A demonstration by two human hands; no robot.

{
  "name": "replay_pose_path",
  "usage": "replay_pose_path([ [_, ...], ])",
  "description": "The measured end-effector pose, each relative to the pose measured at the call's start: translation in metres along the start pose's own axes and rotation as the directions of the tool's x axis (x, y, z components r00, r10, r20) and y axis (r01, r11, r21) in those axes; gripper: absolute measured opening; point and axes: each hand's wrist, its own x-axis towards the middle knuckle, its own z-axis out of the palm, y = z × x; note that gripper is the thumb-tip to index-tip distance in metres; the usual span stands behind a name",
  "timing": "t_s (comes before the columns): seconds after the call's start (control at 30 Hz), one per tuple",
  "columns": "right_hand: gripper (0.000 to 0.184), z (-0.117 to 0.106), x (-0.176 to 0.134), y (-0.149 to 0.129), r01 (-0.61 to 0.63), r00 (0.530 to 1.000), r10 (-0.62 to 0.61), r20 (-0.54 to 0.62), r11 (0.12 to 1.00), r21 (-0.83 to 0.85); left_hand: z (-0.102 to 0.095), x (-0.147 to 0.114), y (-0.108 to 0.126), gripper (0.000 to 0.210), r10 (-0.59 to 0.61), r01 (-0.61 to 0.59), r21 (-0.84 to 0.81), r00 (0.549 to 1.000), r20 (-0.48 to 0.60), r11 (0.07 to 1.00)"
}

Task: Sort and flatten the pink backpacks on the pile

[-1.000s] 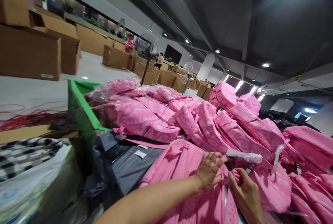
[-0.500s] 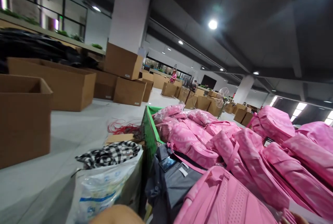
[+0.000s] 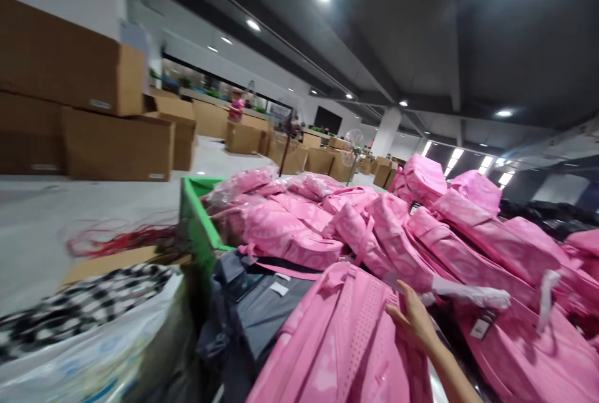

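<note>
One hand (image 3: 414, 319): right — fingers spread flat, gripping nothing, resting on the near pink backpack (image 3: 346, 340).
Backpack heap (image 3: 421, 234): pink, many.
Green bin (image 3: 199, 222): left, behind.
Left hand: out of sight.

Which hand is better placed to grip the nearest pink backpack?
The right hand, probably. It lies open on the upper edge of the nearest pink backpack, with its forearm coming in from the lower right. The left hand is not in view.
</note>
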Motion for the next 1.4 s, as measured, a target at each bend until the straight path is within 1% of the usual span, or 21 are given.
replay_pose_path([
  [0.07,0.075,0.009,-0.002,0.001,-0.023,0.998,0.027,0.065,0.998,-0.058,-0.021,0.014,0.005,0.038,-0.004,0.005,0.005,0.998,-0.06,1.0],
  [0.13,0.069,0.018,-0.004,0.001,-0.042,0.995,0.05,0.087,0.994,-0.096,-0.051,0.042,0.003,0.048,-0.048,0.056,0.041,0.983,-0.178,0.998],
  [0.17,0.066,0.022,-0.006,0.002,-0.051,0.997,0.057,0.057,0.994,-0.097,-0.065,0.061,0.0,0.058,-0.091,0.111,0.077,0.969,-0.23,0.991],
  [0.2,0.064,0.026,-0.008,0.003,-0.055,0.998,0.055,0.006,0.995,-0.084,-0.076,0.082,-0.005,0.077,-0.151,0.184,0.104,0.952,-0.265,0.977],
  [0.23,0.062,0.03,-0.01,0.004,-0.044,0.998,0.041,-0.054,0.997,-0.056,-0.083,0.103,-0.011,0.092,-0.246,0.276,0.094,0.936,-0.251,0.957],
  [0.27,0.06,0.033,-0.013,0.006,-0.019,0.993,0.016,-0.114,1.0,-0.023,-0.086,0.122,-0.017,0.096,-0.297,0.325,0.08,0.923,-0.245,0.942],
  [0.33,0.053,0.038,-0.022,0.009,0.057,0.975,-0.051,-0.218,0.998,0.017,-0.079,0.15,-0.025,0.085,-0.343,0.362,0.046,0.91,-0.232,0.931],
  [0.43,0.04,0.043,-0.036,0.01,0.175,0.92,-0.179,-0.349,0.984,-0.044,-0.051,0.16,-0.026,0.057,-0.25,0.265,0.014,0.924,-0.29,0.964],
  [0.57,0.048,0.053,-0.053,-0.002,0.217,0.844,-0.289,-0.453,0.955,-0.205,-0.022,0.133,-0.019,0.05,-0.11,0.122,0.005,0.913,-0.394,0.992],
  [0.63,0.052,0.058,-0.063,-0.009,0.19,0.828,-0.299,-0.474,0.945,-0.266,-0.013,0.116,-0.018,0.047,-0.091,0.104,0.009,0.903,-0.419,0.995],
  [0.67,0.052,0.06,-0.07,-0.011,0.172,0.833,-0.294,-0.468,0.943,-0.286,-0.009,0.108,-0.018,0.046,-0.093,0.107,0.008,0.901,-0.424,0.994],
  [0.77,0.046,0.063,-0.096,-0.013,0.152,0.887,-0.267,-0.376,0.939,-0.308,0.002,0.082,-0.019,0.044,-0.092,0.126,0.068,0.924,-0.371,0.99],
  [0.87,0.044,0.058,-0.116,-0.012,0.178,0.943,-0.246,-0.223,0.941,-0.288,0.008,0.068,-0.025,0.034,-0.078,0.109,0.134,0.973,-0.216,0.985],
  [0.9,0.044,0.056,-0.116,-0.012,0.165,0.966,-0.211,-0.152,0.949,-0.27,0.009,0.071,-0.03,0.027,-0.083,0.104,0.134,0.985,-0.154,0.985],
  [0.97,0.043,0.053,-0.102,-0.012,0.061,0.998,-0.054,0.033,0.963,-0.263,0.011,0.09,-0.044,0.013,-0.118,0.123,0.117,0.992,-0.047,0.986],
  [1.03,0.04,0.052,-0.075,-0.009,-0.069,0.975,0.131,0.179,0.946,-0.316,0.014,0.121,-0.061,0.016,-0.178,0.175,0.112,0.984,0.023,0.978],
  [1.07,0.038,0.053,-0.059,-0.007,-0.108,0.96,0.189,0.209,0.932,-0.346,0.015,0.138,-0.068,0.018,-0.217,0.212,0.113,0.975,0.037,0.971],
  [1.13,0.036,0.054,-0.032,0.0,-0.144,0.944,0.241,0.224,0.914,-0.379,0.014,0.165,-0.074,0.021,-0.291,0.285,0.114,0.956,0.043,0.952],
  [1.2,0.035,0.056,-0.016,0.007,-0.154,0.942,0.252,0.222,0.911,-0.382,0.009,0.178,-0.066,0.033,-0.332,0.325,0.105,0.942,0.054,0.94],
  [1.33,0.038,0.067,-0.01,0.012,-0.194,0.945,0.284,0.165,0.887,-0.418,0.007,0.164,-0.023,0.086,-0.302,0.295,0.081,0.948,0.103,0.952],
  [1.4,0.041,0.074,-0.012,0.007,-0.232,0.946,0.307,0.104,0.865,-0.446,0.017,0.151,-0.002,0.093,-0.28,0.27,0.077,0.941,0.192,0.96],
])
